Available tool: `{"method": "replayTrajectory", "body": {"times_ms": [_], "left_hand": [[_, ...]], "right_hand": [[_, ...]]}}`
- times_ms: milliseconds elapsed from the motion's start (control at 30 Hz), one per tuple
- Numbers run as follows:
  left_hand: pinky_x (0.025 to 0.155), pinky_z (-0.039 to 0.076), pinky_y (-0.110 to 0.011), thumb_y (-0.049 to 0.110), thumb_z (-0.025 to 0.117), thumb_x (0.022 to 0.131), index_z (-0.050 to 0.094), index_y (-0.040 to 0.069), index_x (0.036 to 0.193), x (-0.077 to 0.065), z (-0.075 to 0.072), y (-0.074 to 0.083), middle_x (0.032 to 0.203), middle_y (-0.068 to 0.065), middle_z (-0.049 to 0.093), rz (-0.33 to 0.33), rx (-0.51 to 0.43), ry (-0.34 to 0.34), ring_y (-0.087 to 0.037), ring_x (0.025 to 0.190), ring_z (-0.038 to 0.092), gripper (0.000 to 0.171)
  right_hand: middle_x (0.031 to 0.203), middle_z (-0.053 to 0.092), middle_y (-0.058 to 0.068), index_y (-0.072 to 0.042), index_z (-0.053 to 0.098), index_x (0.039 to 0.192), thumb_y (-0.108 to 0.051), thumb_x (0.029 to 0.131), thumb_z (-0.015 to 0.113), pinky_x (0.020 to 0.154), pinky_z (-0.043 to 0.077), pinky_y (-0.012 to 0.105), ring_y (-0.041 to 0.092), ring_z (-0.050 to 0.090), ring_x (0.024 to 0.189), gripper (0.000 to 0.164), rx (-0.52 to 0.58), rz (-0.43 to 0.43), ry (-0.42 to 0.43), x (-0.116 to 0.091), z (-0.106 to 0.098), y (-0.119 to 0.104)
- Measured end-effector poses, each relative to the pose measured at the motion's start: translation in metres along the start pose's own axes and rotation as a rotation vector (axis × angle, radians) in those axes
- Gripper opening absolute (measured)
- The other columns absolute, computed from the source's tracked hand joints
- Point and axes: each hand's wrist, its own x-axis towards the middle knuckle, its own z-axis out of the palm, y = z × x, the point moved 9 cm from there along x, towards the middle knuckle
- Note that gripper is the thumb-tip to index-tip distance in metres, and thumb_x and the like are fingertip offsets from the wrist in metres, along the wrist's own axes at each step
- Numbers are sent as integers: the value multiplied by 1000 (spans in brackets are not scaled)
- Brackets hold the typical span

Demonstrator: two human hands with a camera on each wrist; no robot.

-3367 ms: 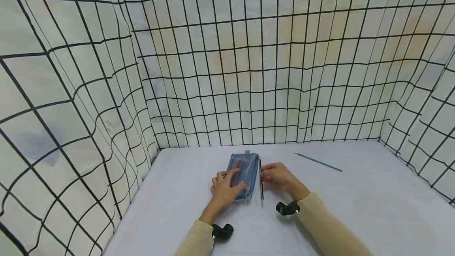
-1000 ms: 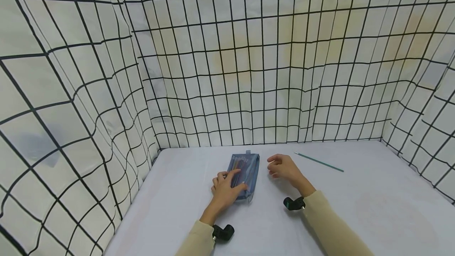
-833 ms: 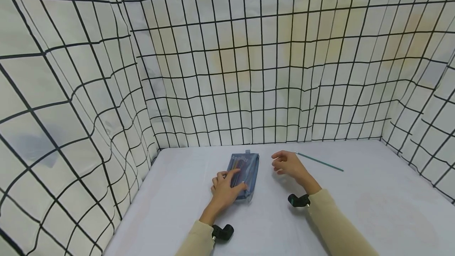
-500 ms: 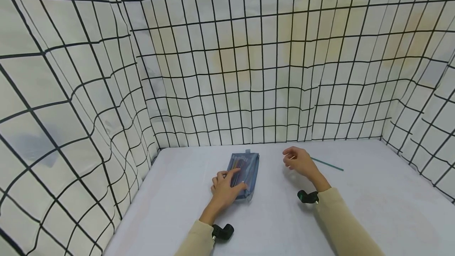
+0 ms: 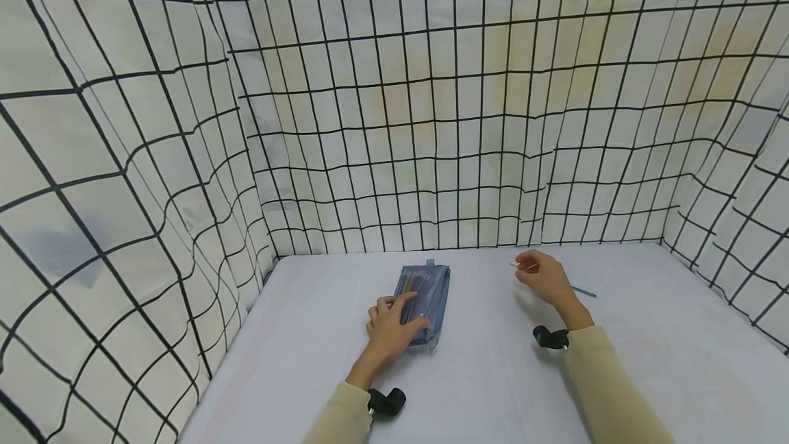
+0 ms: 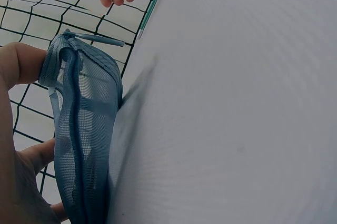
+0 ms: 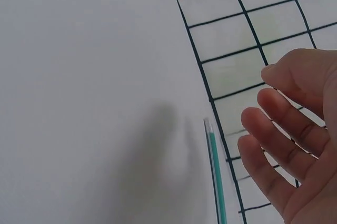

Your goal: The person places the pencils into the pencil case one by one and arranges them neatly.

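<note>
A blue mesh pencil case (image 5: pixel 436 297) with several pencils inside lies flat on the white table. My left hand (image 5: pixel 390 326) holds it from the left, thumb at its near edge and fingers over its top and side. In the left wrist view, the zipped side of the case (image 6: pixel 87 129) faces the camera with the fingertips against it. My right hand (image 5: pixel 546 282) is over a teal pencil (image 5: pixel 583 291), hiding its middle. In the right wrist view the loosely bent fingers stay apart from the pencil (image 7: pixel 217 182), with nothing between them.
White table (image 5: pixel 481 382) surrounds the case and pencil. A black grid net (image 5: pixel 394 177) over white sheeting walls the back and both sides. Small dark wrist cameras (image 5: pixel 387 403) jut out from both cuffs.
Earlier my right hand was at a dark, slim pencil beside the case, which is no longer visible. The right hand has since moved right over the teal pencil; the left has stayed.
</note>
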Motion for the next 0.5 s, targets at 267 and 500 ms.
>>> {"method": "replayTrajectory", "body": {"times_ms": [267, 500], "left_hand": [[101, 22, -64, 43, 70, 83, 56, 25, 145, -1, -1, 1, 145, -20, 37, 6, -1, 3, -38, 123, 30, 65], [102, 22, -64, 43, 71, 83, 56, 24, 145, -1, 0, 0, 145, -21, 37, -1, 7, 1, -39, 124, 30, 67]], "right_hand": [[121, 67, 23, 3, 60, 128, -12, 95, 65, 92, 52, 50, 39, 64, 113, 36, -40, 14, 36, -2, -15, 12], [127, 63, 26, 4, 59, 129, -9, 93, 66, 97, 48, 57, 44, 58, 120, 38, -94, 34, 45, -4, -22, 22]]}}
